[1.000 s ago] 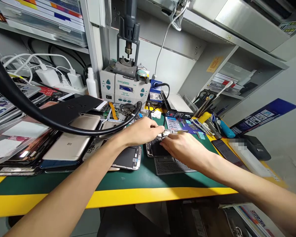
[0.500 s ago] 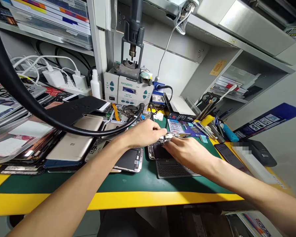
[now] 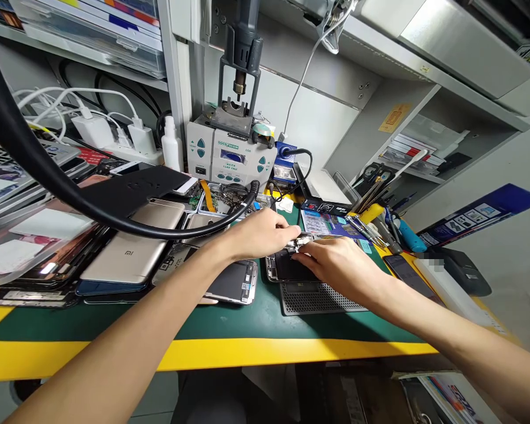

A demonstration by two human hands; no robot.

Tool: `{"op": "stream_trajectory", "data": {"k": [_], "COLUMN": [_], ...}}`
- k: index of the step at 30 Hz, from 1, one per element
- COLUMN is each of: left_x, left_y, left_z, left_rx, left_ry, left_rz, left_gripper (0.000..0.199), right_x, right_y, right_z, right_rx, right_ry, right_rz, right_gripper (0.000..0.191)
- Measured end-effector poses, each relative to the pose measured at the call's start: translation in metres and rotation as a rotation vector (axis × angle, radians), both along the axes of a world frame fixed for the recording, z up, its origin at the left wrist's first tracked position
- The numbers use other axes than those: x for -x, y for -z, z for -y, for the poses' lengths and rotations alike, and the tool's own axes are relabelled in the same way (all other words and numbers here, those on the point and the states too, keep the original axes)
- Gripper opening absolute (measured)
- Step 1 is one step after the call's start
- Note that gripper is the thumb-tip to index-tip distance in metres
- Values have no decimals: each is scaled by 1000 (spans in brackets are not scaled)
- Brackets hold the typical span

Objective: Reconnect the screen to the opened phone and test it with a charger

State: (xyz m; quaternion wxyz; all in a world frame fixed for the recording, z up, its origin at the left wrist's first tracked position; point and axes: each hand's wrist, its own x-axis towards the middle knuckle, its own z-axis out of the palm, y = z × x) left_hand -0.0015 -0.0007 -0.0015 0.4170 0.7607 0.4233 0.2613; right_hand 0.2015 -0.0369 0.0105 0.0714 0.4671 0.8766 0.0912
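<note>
My left hand (image 3: 261, 234) is closed, thumb and forefinger pinching the left end of a silvery phone part (image 3: 301, 240), which looks like a circuit board with metal shields. From the other side, my right hand (image 3: 340, 259) reaches the same part with its fingers curled and pressed together at its lower edge. Right under both hands lies an opened phone (image 3: 287, 268) with a dark interior. It rests partly on a grey perforated pad (image 3: 322, 300). My fingers hide much of the part, so its exact contact with the phone is unclear.
A hot-air station (image 3: 229, 156) stands behind, its black hose (image 3: 172, 232) arching across the left. Phones, including a gold one (image 3: 135, 247), crowd the left of the green mat (image 3: 229, 324). Screwdrivers and tweezers (image 3: 375, 229) lie at right, near a dark phone (image 3: 410, 274).
My right hand has shifted slightly up, its fingertips moving along the part's lower edge. The left hand keeps its pinch. The whole view has tilted a little.
</note>
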Motion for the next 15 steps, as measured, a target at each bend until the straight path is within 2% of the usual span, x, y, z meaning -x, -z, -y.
{"op": "stream_trajectory", "data": {"k": [15], "left_x": [0], "left_y": [4], "left_z": [-2], "left_rx": [0], "left_ry": [-10], "left_rz": [-2], "left_gripper": [40], "right_x": [-1], "right_y": [-9], "right_z": [-12], "right_rx": [6], "right_ry": [-155], "right_rz": [120], "right_gripper": [35]}}
